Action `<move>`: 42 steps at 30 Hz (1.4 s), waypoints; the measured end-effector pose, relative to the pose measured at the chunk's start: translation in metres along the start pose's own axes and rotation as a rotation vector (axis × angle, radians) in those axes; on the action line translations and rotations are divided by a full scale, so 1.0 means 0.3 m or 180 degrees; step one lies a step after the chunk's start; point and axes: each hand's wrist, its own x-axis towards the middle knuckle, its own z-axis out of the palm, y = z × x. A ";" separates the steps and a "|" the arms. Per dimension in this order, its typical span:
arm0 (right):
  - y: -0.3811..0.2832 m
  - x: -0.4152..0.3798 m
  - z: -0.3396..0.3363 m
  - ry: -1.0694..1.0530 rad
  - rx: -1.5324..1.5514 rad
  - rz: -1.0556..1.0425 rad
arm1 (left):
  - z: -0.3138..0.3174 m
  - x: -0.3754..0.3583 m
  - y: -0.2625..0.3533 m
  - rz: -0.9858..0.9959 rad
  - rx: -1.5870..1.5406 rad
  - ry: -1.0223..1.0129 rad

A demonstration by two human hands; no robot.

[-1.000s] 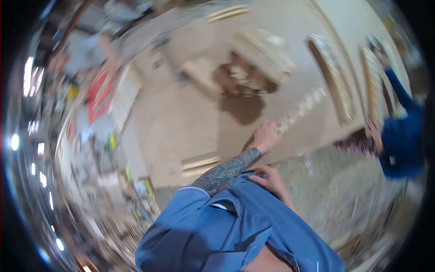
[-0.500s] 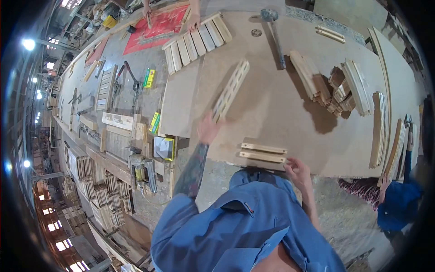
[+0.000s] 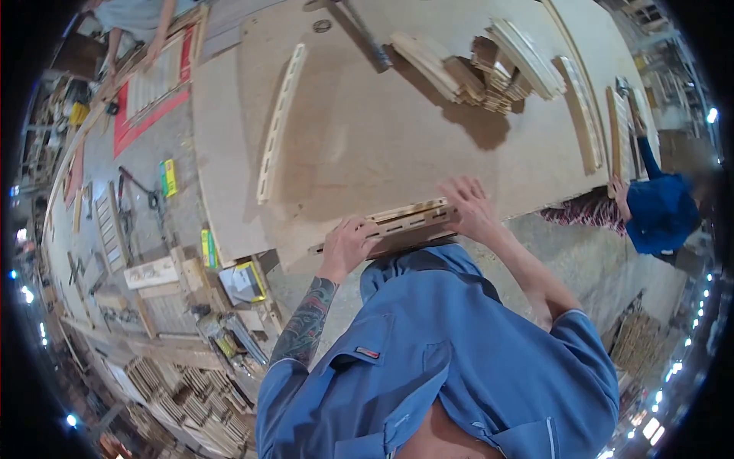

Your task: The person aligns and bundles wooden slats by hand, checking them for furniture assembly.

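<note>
At the near edge of the board-topped table, I have a pair of slotted wooden strips between my hands, turned so that the dark slots show. Closed over their left end is my left hand, its fingers curled round the wood. My right hand grips the right end, fingers over the top; its thumb is hidden. Farther left lies a slotted wooden strip, touched by neither hand.
A stack of wooden strips stands at the back right, near a hammer. More slotted pieces lie along the right side. Pliers and small boxes are at left. A person in blue works at far right.
My left hand has let go of the slotted strip at left and come back to the near strips. Both hands now hold these, which have been tilted. The view has swung round.
</note>
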 end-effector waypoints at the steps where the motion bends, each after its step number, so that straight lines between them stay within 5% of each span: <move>1: 0.032 -0.014 0.032 -0.0004 -0.0035 0.0058 | 0.036 0.000 0.003 0.0053 0.0051 -0.0258; 3: 0.077 -0.033 0.059 -0.1254 0.0731 -0.0138 | 0.083 -0.005 -0.007 0.0144 0.0110 -0.0321; 4: 0.075 -0.058 0.080 -0.0581 0.0757 -0.0102 | 0.103 -0.004 -0.013 0.0124 0.0211 -0.0298; 7: 0.102 -0.047 0.094 -0.0253 0.0590 -0.0103 | 0.119 0.016 -0.002 0.0136 0.0443 -0.0289; 13: 0.190 0.098 0.020 -0.1543 0.1013 -0.0578 | 0.150 0.025 -0.021 0.0073 0.0569 -0.0501; 15: 0.257 0.255 -0.026 -0.1075 0.1015 -0.0595 | 0.130 0.102 0.008 -0.0039 0.0642 -0.0593; 19: 0.479 0.767 0.025 0.1095 0.1030 0.0393 | 0.142 0.423 0.130 -0.0599 -0.0010 0.0043; 21: 0.627 1.022 0.032 -0.0314 0.1570 0.1993 | 0.231 0.675 0.113 -0.0855 -0.0361 0.0613; 24: 0.656 1.093 0.182 0.0263 0.1088 0.2227 | 0.388 0.955 0.022 -0.1783 -0.1358 0.0899; 27: 0.480 0.991 0.074 -0.0253 0.1687 0.2209 | 0.386 1.054 0.018 -0.2637 -0.2198 0.0934; 33: 0.210 0.737 0.213 0.0306 0.2123 0.2138 | 0.344 0.849 0.037 -0.2773 -0.1135 0.1181; 37: 0.089 0.566 0.207 0.0458 0.1789 0.2331 | 0.309 0.642 0.008 -0.2822 -0.2923 0.1259; 41: 0.106 0.486 0.236 0.0187 0.1556 0.2094 | 0.168 0.428 -0.160 -0.2899 -0.2472 0.0774; 42: 0.129 0.503 0.171 -0.0417 0.1709 0.2308 | 0.103 0.395 -0.163 -0.2951 -0.2120 0.0495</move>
